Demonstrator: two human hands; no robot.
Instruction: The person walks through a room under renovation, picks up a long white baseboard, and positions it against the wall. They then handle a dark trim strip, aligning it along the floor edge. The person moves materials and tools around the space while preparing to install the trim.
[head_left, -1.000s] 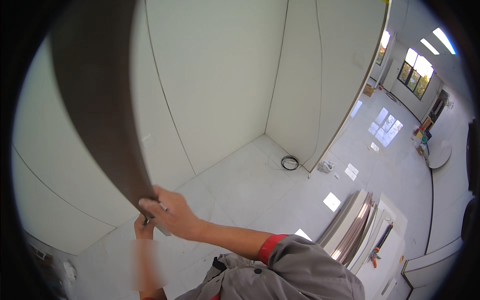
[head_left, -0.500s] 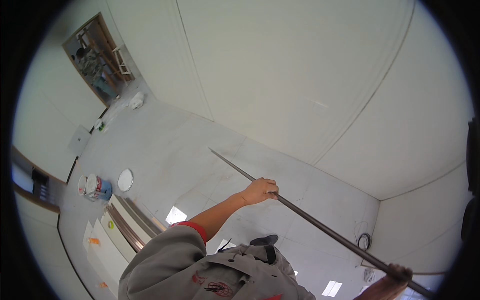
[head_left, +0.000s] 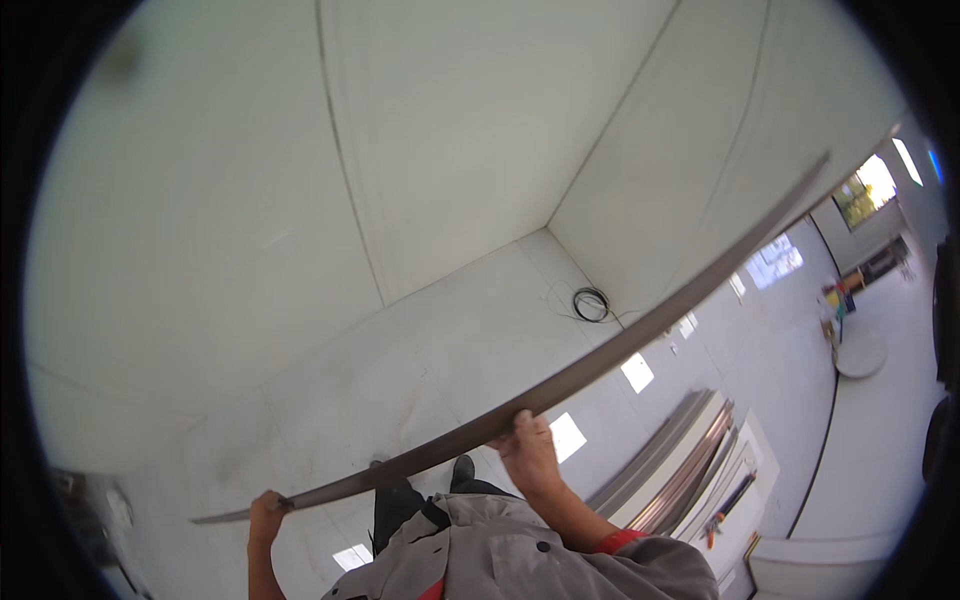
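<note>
A long, thin dark brown trim strip stretches across the head view, from the lower left up to the far right. Both of my hands hold it in front of my body, off the floor. My left hand is closed round it near its lower left end. Farther along, my right hand grips its lower edge, thumb on the near face and the other fingers partly hidden behind. Past the right hand, the strip's longer part reaches up in front of the wall.
A coil of black cable lies by the wall corner. On the floor at my right is a stack of white and brown panels, with an orange-handled tool beside it. White walls rise ahead; a round white disc is far right.
My view and body have turned to the right. The strip, which slanted down to the right, now slants up to the right. Both hands still hold it.
</note>
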